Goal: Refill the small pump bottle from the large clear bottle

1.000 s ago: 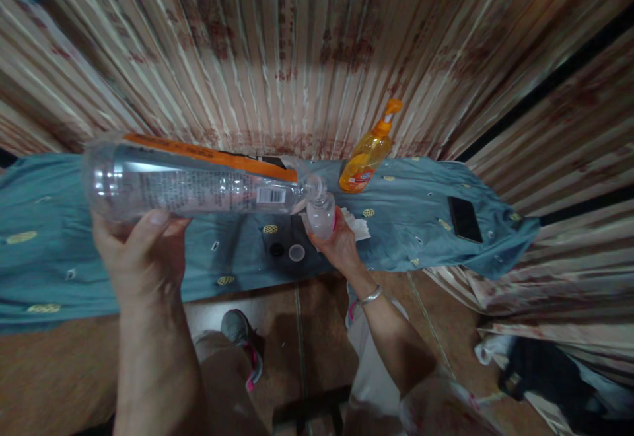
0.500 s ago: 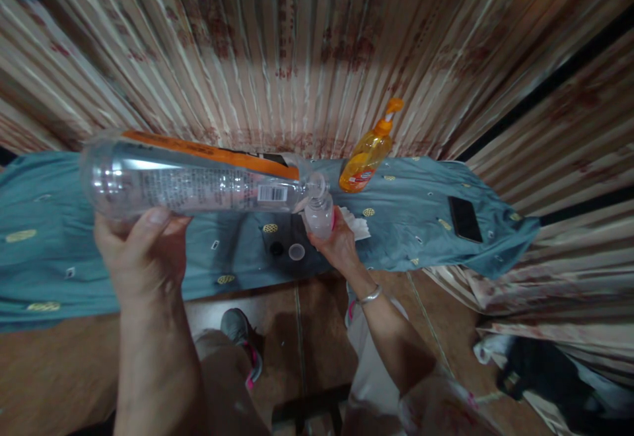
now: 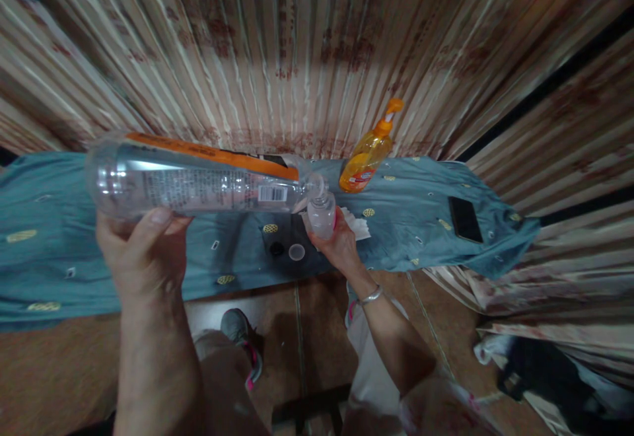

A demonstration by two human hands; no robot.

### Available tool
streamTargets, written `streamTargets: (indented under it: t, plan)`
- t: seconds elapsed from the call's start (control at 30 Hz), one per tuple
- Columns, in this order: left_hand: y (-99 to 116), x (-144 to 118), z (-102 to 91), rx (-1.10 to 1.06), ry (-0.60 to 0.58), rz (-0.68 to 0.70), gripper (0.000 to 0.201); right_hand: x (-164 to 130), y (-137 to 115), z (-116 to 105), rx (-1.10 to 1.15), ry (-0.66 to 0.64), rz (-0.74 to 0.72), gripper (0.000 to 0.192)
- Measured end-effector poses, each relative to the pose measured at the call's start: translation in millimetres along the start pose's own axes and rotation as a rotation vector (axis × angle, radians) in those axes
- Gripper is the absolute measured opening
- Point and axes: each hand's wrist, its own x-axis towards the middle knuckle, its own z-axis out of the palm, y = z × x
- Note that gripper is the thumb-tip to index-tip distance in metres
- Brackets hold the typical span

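My left hand (image 3: 141, 254) grips the base end of a large clear plastic bottle (image 3: 198, 185) with an orange-edged label. The bottle lies almost level, its mouth at the right touching the top of a small clear bottle (image 3: 321, 215). My right hand (image 3: 339, 244) holds that small bottle upright above the table's front edge. A white tissue (image 3: 356, 226) lies just behind my right hand. Two small caps, one dark (image 3: 277, 249) and one clear (image 3: 296, 252), rest on the cloth below the bottles.
A teal patterned cloth (image 3: 59, 238) covers the long table. An orange pump soap bottle (image 3: 369, 152) stands at the back, a black phone (image 3: 464, 219) lies at the right. Striped curtains hang behind. My shoe (image 3: 242, 340) is on the brown floor.
The large bottle's base end has shifted slightly right and down with my left hand. My right hand and the small bottle have barely moved.
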Motion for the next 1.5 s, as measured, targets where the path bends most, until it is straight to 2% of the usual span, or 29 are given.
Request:
streamTargets:
  t: [0.23, 0.57, 0.97, 1.27, 1.5]
  plan:
    - [3.1, -0.7, 3.4, 0.074, -0.014, 0.017, 0.089, -0.4, 2.0, 0.3, 0.017, 0.022, -0.038, 0.078]
    - [5.6, -1.1, 3.8, 0.036, -0.043, 0.017, 0.087, -0.8, -3.1, -2.1, 0.011, 0.008, -0.034, 0.076]
    - [7.5, 0.2, 7.4, 0.012, -0.049, 0.036, 0.097, -1.1, -2.6, -2.3, 0.022, 0.0, -0.028, 0.076]
    - [5.0, 1.2, 6.5, 0.026, -0.06, 0.069, 0.093, -2.0, 2.9, 2.5, 0.068, 0.038, -0.045, 0.086]
    - [5.4, 0.5, 6.5, 0.022, -0.066, 0.059, 0.081, -1.9, 0.1, 0.7, 0.06, 0.02, -0.017, 0.081]
